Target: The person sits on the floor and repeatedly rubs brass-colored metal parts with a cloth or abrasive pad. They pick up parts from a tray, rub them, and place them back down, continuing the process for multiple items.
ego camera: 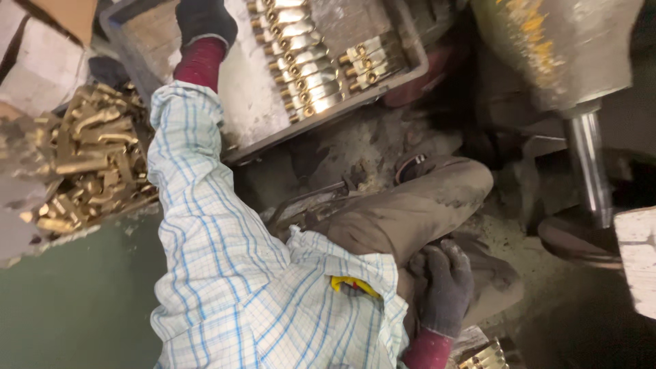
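My left hand (205, 20), in a dark glove with a red cuff, reaches far forward into a grey metal tray (253, 109) at the top of the view. Its fingers are cut off by the frame edge, so what it touches is hidden. Rows of brass fittings (301, 61) lie in the tray just right of that hand. My right hand (445, 285), in a grey glove, rests flat on my brown trouser leg (410, 212), fingers spread, with nothing in it. My checked shirt sleeve (198, 198) fills the middle.
A heap of loose brass fittings (89, 164) lies at the left beside a green surface (75, 301). A machine body with a steel rod (589, 164) stands at the right. More brass pieces (484, 357) show at the bottom edge. The floor is dirty.
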